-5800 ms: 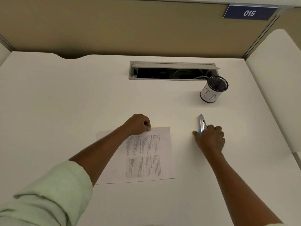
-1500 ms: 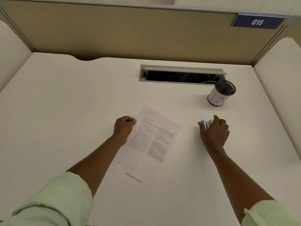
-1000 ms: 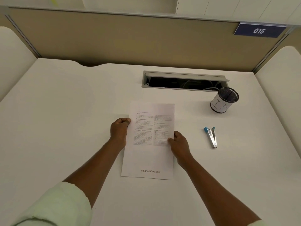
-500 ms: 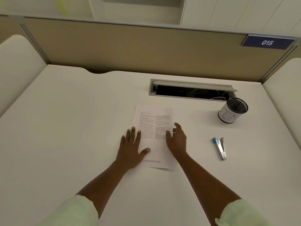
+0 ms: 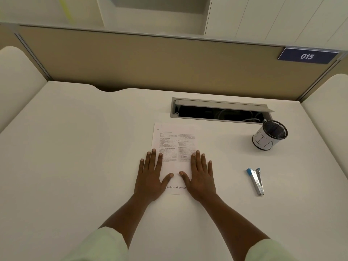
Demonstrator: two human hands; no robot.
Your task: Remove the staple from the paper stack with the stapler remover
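A: Where are the papers?

B: The paper stack point(image 5: 174, 142) lies flat mid-desk. The left hand point(image 5: 150, 178) and right hand point(image 5: 200, 178) press its near corners, fingers spread, holding nothing.

A: And the tool?

B: The staple remover point(image 5: 256, 180) sits at three o'clock from the hands, well apart. Paper is light, floppy, slippery, so pin it flat; the remover is small and stiff, so pinch its sides.
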